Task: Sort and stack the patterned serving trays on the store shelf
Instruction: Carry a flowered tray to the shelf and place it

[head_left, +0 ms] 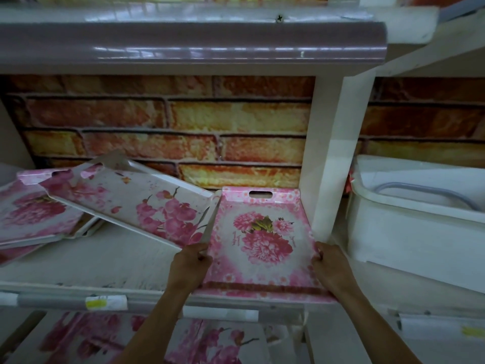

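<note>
At the far left of the frame a pile of peony trays (34,214) lies flat on the shelf (105,264). A longer blossom tray (131,203) leans across the pile, tilted, with its right end propped against the rim of the pink tray (262,240) just right of centre. That pink tray sits on the shelf hard against the white upright (330,153), its near end reaching the shelf's front edge. The left hand (190,261) is curled over its left rim and the right hand (329,264) over its right rim, the 2 well apart with the tray between them. It looks like rigid, glossy plastic or melamine, light enough I'd guess, but slick, and likely to chip if knocked. The raised side rims or the cut-out handle at the far end seem the surest places to hold. At the far right stands a white tub (414,219)
</note>
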